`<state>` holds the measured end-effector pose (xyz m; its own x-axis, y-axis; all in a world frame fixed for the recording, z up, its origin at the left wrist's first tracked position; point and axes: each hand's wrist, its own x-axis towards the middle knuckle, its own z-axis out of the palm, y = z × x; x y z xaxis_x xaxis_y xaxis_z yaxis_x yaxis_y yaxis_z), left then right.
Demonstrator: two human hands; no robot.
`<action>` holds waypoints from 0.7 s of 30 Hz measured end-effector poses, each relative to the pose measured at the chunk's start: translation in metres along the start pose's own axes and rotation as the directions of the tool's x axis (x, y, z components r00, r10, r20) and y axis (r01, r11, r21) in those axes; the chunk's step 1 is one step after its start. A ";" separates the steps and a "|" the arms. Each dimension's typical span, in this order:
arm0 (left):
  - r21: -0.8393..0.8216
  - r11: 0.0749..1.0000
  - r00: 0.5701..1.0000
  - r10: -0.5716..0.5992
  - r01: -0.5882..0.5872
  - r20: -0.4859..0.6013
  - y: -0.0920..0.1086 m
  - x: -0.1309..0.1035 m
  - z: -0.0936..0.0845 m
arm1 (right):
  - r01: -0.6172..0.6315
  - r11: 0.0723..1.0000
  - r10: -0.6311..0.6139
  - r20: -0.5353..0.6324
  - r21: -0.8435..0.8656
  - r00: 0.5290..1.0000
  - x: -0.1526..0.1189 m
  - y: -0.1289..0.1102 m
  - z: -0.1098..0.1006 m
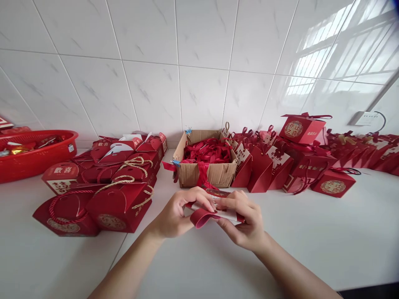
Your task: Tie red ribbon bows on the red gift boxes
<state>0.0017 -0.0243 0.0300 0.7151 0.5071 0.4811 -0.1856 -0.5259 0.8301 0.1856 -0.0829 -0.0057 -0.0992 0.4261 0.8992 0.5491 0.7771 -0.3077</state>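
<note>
My left hand (182, 211) and my right hand (245, 216) meet over the table in the middle of the view. Between them is a small red and white box (229, 214), partly covered by the fingers. A wide red ribbon loop (201, 217) sticks out on its near left side. My left fingers pinch the ribbon against the box, and my right fingers are wrapped round the box's right part. Just behind the hands stands an open cardboard box (207, 174) holding a heap of red ribbons (208, 151), with some ribbon hanging over its front.
Red gift boxes with rope handles (115, 209) stand at the left, beside a red plastic basket (62, 155). Rows of red boxes (260, 168) line the right side, some stacked. A tiled wall (149, 91) closes off the back.
</note>
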 end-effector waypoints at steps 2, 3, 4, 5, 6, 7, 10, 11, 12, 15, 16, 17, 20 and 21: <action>0.019 0.999 1.000 0.028 -0.028 -0.004 -0.001 0.000 -0.001 | 0.012 1.000 -0.012 0.006 -0.006 1.000 0.000 0.001 0.000; 0.027 0.999 0.999 0.043 -0.042 -0.004 -0.001 0.000 -0.001 | 0.017 1.000 -0.017 0.005 -0.002 1.000 0.000 0.001 0.001; 0.031 0.998 0.998 0.057 -0.057 -0.006 -0.001 0.001 -0.001 | 0.022 1.000 -0.022 0.001 0.003 1.000 0.001 0.000 0.001; 0.033 0.997 0.997 0.071 -0.071 -0.008 -0.001 0.001 -0.001 | 0.026 1.000 -0.026 -0.004 0.008 1.000 0.001 0.000 0.002; 0.037 0.996 0.997 0.081 -0.080 -0.011 -0.001 0.001 -0.001 | 0.028 1.000 -0.027 -0.008 0.011 1.000 0.002 -0.001 0.002; 0.043 0.995 0.996 0.087 -0.086 -0.014 -0.001 0.002 -0.001 | 0.028 1.000 -0.028 -0.012 0.010 1.000 0.002 -0.001 0.002; 0.062 0.994 0.995 0.094 -0.092 -0.030 -0.002 0.002 0.000 | 0.022 1.000 -0.022 -0.021 -0.007 1.000 0.003 -0.003 0.003; 0.061 0.994 0.995 0.092 -0.090 -0.036 -0.003 0.002 0.000 | 0.019 1.000 -0.020 -0.024 -0.010 1.000 0.002 -0.003 0.003; 0.057 0.995 0.995 0.090 -0.087 -0.041 -0.003 0.002 0.000 | 0.016 1.000 -0.016 -0.028 -0.008 0.999 0.002 -0.004 0.003; 0.045 0.996 0.995 0.079 -0.077 -0.052 -0.005 0.001 0.001 | -0.016 1.000 0.016 -0.049 0.016 0.999 0.000 -0.005 0.006; 0.044 0.996 0.995 0.080 -0.078 -0.054 -0.006 0.001 0.001 | -0.031 0.999 0.033 -0.058 0.028 0.998 0.000 -0.005 0.007; 0.043 0.996 0.995 0.085 -0.082 -0.058 -0.007 0.001 0.002 | -0.045 0.998 0.048 -0.068 0.042 0.997 -0.001 -0.005 0.007; 0.053 0.994 0.992 0.097 -0.093 -0.083 -0.007 0.002 0.003 | -0.067 0.995 0.075 -0.099 0.075 0.992 -0.001 -0.006 0.010; 0.069 0.994 0.991 0.096 -0.089 -0.096 -0.007 0.001 0.003 | -0.072 0.994 0.081 -0.106 0.079 0.991 -0.001 -0.006 0.010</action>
<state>0.0064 -0.0221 0.0236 0.6262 0.5175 0.5831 -0.2020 -0.6147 0.7624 0.1743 -0.0834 -0.0083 0.0336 0.4360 0.8993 0.4874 0.7784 -0.3956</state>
